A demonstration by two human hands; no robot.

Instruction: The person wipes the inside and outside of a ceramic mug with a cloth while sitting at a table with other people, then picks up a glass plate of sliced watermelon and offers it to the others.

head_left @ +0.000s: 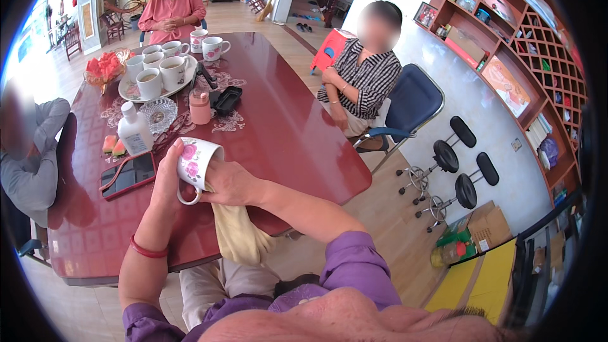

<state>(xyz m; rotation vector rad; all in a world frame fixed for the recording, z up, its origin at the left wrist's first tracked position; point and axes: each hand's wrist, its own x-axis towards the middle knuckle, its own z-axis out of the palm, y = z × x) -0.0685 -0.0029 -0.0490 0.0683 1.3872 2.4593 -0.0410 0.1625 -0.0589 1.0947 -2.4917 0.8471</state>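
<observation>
Tilted on its side above the near part of the table, a white mug with pink flowers (194, 163) is gripped by my left hand (166, 177) around its base and side. My right hand (235, 185) is at the mug's mouth, its fingertips hidden inside the rim. A pale yellow cloth (239, 234) hangs down from my right hand past the table's edge. The mug's handle points down toward me. Left of my left hand, a phone in a red case (130, 176) lies on the dark red table (291, 158).
Behind the phone stand a white bottle (134, 128), watermelon pieces (114, 145), a glass dish (158, 114) and a pink bottle (199, 107). Farther back, a tray (128, 94) bears several mugs (149, 83). Three people sit around the table; a blue chair (415, 98) is at right.
</observation>
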